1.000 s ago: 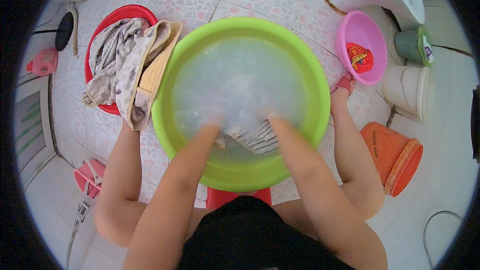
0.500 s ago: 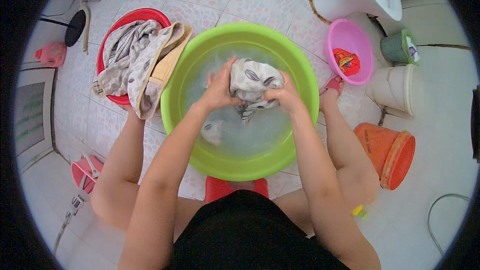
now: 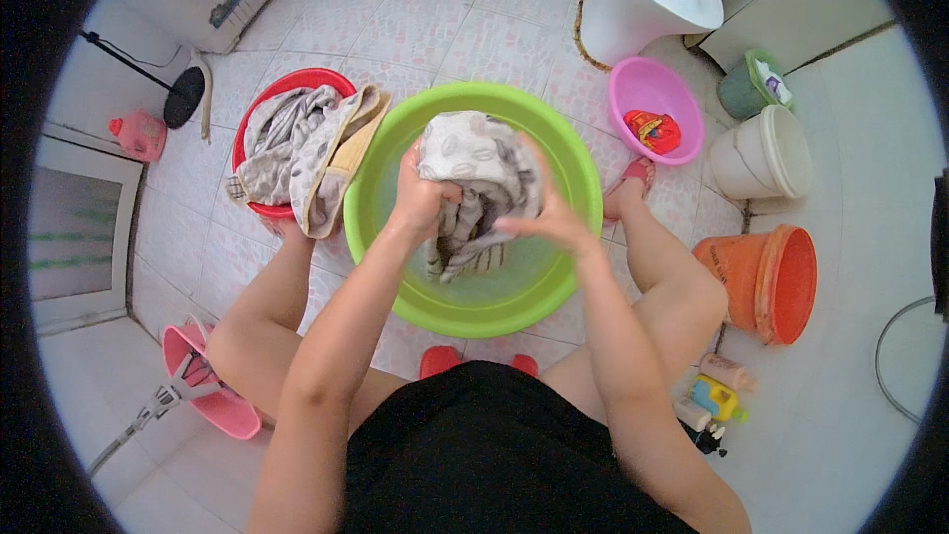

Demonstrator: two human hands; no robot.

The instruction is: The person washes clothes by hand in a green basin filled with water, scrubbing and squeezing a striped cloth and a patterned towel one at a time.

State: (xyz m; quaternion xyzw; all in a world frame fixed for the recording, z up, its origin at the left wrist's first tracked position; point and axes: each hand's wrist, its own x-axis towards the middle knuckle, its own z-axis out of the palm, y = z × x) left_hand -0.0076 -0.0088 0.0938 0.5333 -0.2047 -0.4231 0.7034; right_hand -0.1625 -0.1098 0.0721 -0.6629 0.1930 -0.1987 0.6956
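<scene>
Fingers of the left hand (image 3: 416, 200) grasp the left side of a patterned cloth (image 3: 471, 151), thumb across its front. Those of the right hand (image 3: 555, 222) lie along its right edge; blur prevents telling how firmly they close. The cloth is between both hands, neither clearly nearer, its long axis running toward the body, lower end hanging over cloudy water (image 3: 529, 262) in a green basin (image 3: 481, 321). The basin's rim surrounds it. Just left, a red basin (image 3: 247, 129) carries heaped fabric (image 3: 287, 153). To the right stands an orange bucket (image 3: 736, 272); farther, a pink basin (image 3: 633, 87) holding a red packet (image 3: 653, 132), then a toilet (image 3: 628, 15)
</scene>
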